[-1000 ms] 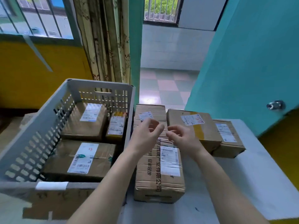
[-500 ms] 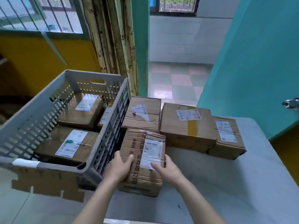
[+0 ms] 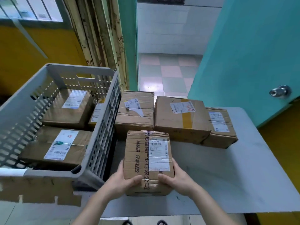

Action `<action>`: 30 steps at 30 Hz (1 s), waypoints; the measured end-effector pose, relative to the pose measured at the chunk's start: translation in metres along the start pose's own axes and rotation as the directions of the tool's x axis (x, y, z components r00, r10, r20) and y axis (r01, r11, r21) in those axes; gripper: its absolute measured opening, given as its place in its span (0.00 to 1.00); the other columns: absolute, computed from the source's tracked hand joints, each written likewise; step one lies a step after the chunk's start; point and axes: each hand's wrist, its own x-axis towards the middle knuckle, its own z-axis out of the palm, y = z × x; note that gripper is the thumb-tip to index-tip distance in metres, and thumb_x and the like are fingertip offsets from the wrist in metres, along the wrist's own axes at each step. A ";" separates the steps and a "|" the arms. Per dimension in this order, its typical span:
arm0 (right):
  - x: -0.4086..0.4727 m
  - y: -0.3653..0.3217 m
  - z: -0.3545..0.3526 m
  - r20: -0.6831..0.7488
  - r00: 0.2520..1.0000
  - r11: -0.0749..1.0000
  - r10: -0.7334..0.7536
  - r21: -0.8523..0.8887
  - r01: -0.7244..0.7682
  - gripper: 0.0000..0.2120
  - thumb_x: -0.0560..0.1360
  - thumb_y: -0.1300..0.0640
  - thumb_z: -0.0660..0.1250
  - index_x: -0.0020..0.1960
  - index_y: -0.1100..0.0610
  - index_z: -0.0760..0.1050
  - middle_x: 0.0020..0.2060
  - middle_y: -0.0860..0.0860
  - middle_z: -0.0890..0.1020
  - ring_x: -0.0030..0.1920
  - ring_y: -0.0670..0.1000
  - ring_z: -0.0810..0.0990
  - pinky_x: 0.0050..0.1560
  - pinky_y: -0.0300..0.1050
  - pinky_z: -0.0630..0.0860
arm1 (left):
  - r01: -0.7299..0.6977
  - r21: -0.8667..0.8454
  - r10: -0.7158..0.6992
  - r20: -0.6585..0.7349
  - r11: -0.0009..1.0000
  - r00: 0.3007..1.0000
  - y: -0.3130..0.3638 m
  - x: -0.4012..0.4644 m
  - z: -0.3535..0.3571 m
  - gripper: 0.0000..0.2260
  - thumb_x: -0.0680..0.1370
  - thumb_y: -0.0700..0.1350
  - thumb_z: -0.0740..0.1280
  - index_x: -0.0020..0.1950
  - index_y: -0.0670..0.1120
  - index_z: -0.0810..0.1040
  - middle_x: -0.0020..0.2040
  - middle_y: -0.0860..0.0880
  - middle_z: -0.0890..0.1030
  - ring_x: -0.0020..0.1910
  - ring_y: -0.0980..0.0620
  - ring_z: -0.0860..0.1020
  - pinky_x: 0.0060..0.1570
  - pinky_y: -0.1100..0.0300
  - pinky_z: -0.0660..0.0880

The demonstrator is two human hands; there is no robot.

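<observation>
A long cardboard parcel [image 3: 138, 158] with black printed characters and a white shipping label lies lengthwise on the grey table [image 3: 235, 176]. My left hand [image 3: 123, 181] grips its near left corner, thumb on top. My right hand [image 3: 175, 177] grips the near right corner the same way. A grey slatted plastic crate [image 3: 100, 140] stands to the left, holding three labelled parcels [image 3: 55, 148].
Three more cardboard parcels [image 3: 180, 117] sit in a row behind the held one, at the table's far edge. A teal door with a metal knob [image 3: 279, 91] stands at the right. A doorway onto a tiled floor opens beyond, and a curtain hangs behind the crate.
My hands came down from above the parcel and took hold of its near end. The view has moved closer and the parcel has shifted slightly toward me.
</observation>
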 end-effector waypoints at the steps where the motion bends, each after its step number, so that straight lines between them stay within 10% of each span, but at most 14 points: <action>1: 0.001 0.001 -0.001 0.001 1.000 1.000 0.006 0.004 -0.006 0.54 0.64 0.24 0.74 0.80 0.33 0.48 0.71 0.37 0.74 0.68 0.44 0.76 0.73 0.50 0.72 | -0.006 0.004 0.006 0.006 1.000 1.000 0.000 0.002 0.000 0.61 0.55 0.80 0.72 0.81 0.57 0.51 0.63 0.58 0.81 0.61 0.58 0.80 0.67 0.54 0.75; 13: 0.007 -0.015 0.010 -0.098 0.990 0.994 0.101 0.044 -0.097 0.32 0.71 0.30 0.71 0.70 0.39 0.66 0.64 0.39 0.79 0.58 0.37 0.79 0.61 0.39 0.77 | 0.137 0.206 -0.106 -0.154 0.969 0.982 0.014 0.026 -0.005 0.36 0.70 0.76 0.65 0.63 0.50 0.68 0.61 0.49 0.82 0.56 0.49 0.80 0.52 0.56 0.75; 20: 0.027 -0.031 -0.013 -0.096 0.983 0.981 0.157 -0.096 -0.166 0.42 0.67 0.17 0.57 0.73 0.39 0.67 0.65 0.41 0.80 0.61 0.46 0.81 0.49 0.43 0.80 | 0.235 0.127 -0.206 -0.204 0.964 0.957 0.028 0.046 -0.018 0.55 0.61 0.87 0.48 0.70 0.47 0.74 0.63 0.45 0.82 0.60 0.45 0.80 0.60 0.51 0.77; 30: 0.047 -0.050 -0.032 -0.101 0.970 0.964 0.223 -0.125 -0.234 0.38 0.70 0.20 0.56 0.64 0.49 0.75 0.53 0.46 0.83 0.49 0.47 0.84 0.46 0.46 0.85 | 0.236 0.118 -0.217 -0.153 0.965 0.964 0.043 0.062 -0.030 0.48 0.68 0.82 0.52 0.68 0.46 0.79 0.63 0.47 0.83 0.59 0.49 0.81 0.61 0.54 0.75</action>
